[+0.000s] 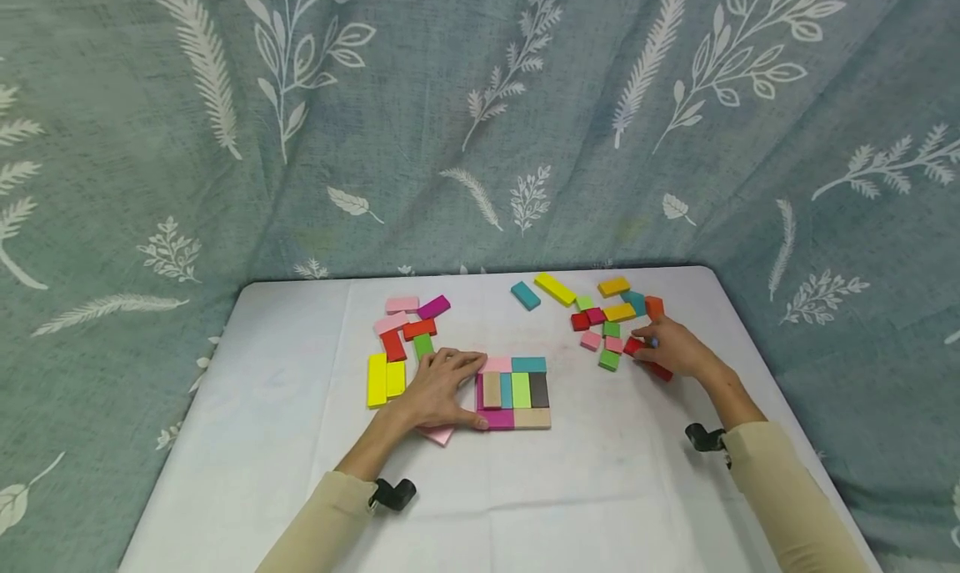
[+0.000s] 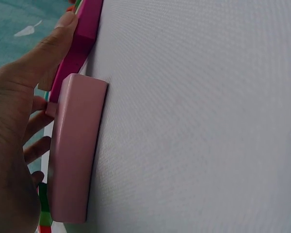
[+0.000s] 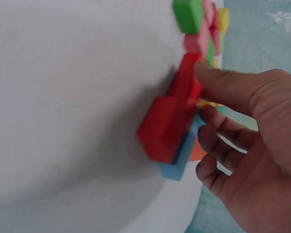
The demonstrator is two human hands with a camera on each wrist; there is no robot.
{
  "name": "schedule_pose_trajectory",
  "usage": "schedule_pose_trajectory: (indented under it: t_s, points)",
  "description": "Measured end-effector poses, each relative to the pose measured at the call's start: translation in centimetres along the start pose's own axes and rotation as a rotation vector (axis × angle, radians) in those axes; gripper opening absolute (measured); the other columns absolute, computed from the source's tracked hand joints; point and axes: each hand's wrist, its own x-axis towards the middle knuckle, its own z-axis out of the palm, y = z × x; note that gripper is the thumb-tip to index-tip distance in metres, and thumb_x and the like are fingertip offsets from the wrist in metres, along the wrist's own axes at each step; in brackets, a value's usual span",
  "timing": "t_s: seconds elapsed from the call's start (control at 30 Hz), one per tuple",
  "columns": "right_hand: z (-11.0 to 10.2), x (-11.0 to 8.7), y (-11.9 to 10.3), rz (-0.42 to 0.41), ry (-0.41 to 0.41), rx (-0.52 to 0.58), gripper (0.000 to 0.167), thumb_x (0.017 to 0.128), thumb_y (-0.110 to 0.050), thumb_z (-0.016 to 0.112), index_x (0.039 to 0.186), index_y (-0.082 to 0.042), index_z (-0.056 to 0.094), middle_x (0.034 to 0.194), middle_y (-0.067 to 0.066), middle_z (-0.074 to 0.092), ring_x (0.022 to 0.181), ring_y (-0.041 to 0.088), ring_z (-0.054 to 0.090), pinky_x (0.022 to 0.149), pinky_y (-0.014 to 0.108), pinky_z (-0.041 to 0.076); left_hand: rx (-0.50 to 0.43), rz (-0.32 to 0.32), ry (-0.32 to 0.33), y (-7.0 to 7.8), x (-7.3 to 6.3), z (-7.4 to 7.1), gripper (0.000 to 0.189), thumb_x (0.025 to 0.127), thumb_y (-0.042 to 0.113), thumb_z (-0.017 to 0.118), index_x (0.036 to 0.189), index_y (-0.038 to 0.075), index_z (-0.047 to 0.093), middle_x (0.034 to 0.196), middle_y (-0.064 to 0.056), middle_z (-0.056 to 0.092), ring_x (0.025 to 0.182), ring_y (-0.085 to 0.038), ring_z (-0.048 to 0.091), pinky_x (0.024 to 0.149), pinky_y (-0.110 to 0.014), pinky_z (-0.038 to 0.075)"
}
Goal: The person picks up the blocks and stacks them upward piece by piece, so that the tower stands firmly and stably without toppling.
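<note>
Thumb (image 3: 228, 87) against red block (image 3: 184, 77)

curtain (image 1: 420, 64): blue-green, wrinkled, hangs behind table (image 1: 585, 490) and along both sides
leaf prints (image 1: 347, 201): white, sprigs and feathery fronds, scattered over curtain
table: white top, rounded far corners, faint creases

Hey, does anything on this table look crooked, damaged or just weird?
No damage or spill shows. The only untidiness is the loose blocks lying at mixed angles on both sides of the tidy block rectangle, whose edge the left hand touches; that looks like ordinary scatter.
</note>
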Motion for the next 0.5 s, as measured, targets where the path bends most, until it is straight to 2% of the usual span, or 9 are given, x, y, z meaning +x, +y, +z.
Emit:
schedule_pose_trajectory:
  t_s: [0.17, 0.27, 0.4, 0.5]
  points:
    - [0.4, 0.2, 0.5, 0.03, 0.019, 0.011, 0.042, 0.089, -0.023, 0.078, 0.124, -0.001, 0.068, 0.12, 0.021, 0.052, 0.103, 0.033, 0.052, 0.091, 0.05, 0.051, 0.002, 0.008, -0.001, -0.1, 0.0, 0.0, 0.114, 0.068, 0.086, 0.065, 0.158, 0.023, 0.035, 0.158, 0.003, 0.039, 0.137, -0.026, 0.035, 0.11, -0.052, 0.025]
    - [0.3, 0.2, 0.3, 0.041, 0.035, 0.039, 0.036, 0.087, -0.02, 0.08, 0.116, -0.003, 0.067, 0.115, 0.017, 0.058, 0.102, 0.031, 0.055, 0.093, 0.05, 0.051, 0.012, -0.001, -0.007, -0.1, 0.0, 0.0, 0.115, 0.068, 0.086, 0.065, 0.159, 0.024, 0.033, 0.159, 0.004, 0.038, 0.137, -0.025, 0.034, 0.11, -0.051, 0.025]
    - [-0.2, 0.0, -0.3, 0.055, 0.017, 0.044, 0.032, 0.087, -0.019, 0.08, 0.11, -0.004, 0.063, 0.103, 0.012, 0.065, 0.094, 0.028, 0.057, 0.086, 0.043, 0.054, 0.016, -0.006, -0.009, -0.1, 0.1, 0.0, 0.115, 0.067, 0.086, 0.065, 0.159, 0.024, 0.033, 0.159, 0.004, 0.038, 0.137, -0.024, 0.034, 0.11, -0.051, 0.025]
    - [-0.7, -0.4, -1.0, 0.043, 0.02, 0.079, 0.033, 0.089, -0.021, 0.078, 0.113, -0.005, 0.062, 0.101, 0.011, 0.064, 0.091, 0.026, 0.057, 0.078, 0.037, 0.054, 0.017, 0.001, -0.009, -0.1, 0.1, 0.0, 0.115, 0.068, 0.087, 0.064, 0.159, 0.024, 0.033, 0.159, 0.003, 0.039, 0.136, -0.024, 0.035, 0.109, -0.05, 0.026]
